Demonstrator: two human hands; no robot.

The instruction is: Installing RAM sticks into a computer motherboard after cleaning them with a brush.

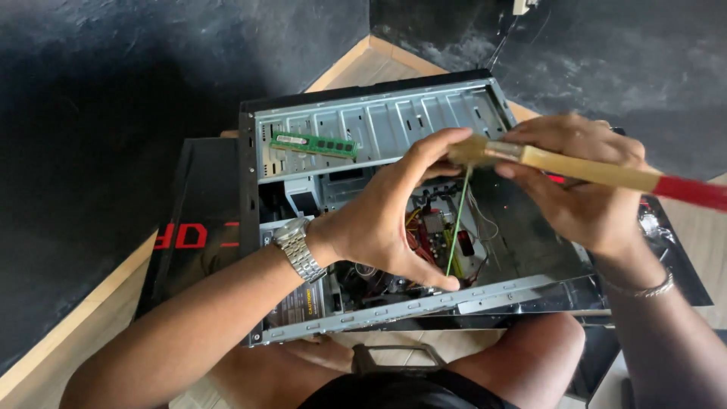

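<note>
Beyond the grip, dark mottled walls (136, 68) meet at a corner above it. Pale wooden floor (68, 341) runs along their base, passing below and left of the grip. A black mat (193, 197) lies on the floor. Daylight is soft.

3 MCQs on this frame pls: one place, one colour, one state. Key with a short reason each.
1. Where does the green memory module lie?
A. on the drive bay at the case's top left
B. on the floor
C. in the right hand

2. What colour is the far end of the brush handle?
A. blue
B. red
C. white

3. What is the state of the computer case?
A. closed
B. upright
C. lying on its side, side panel off

Key: 1 A, the module rests flat on the metal bay, away from both hands. 2 B, the wooden handle ends in red at the right edge. 3 C, cables and boards show inside beneath the left hand and right hand.
</note>
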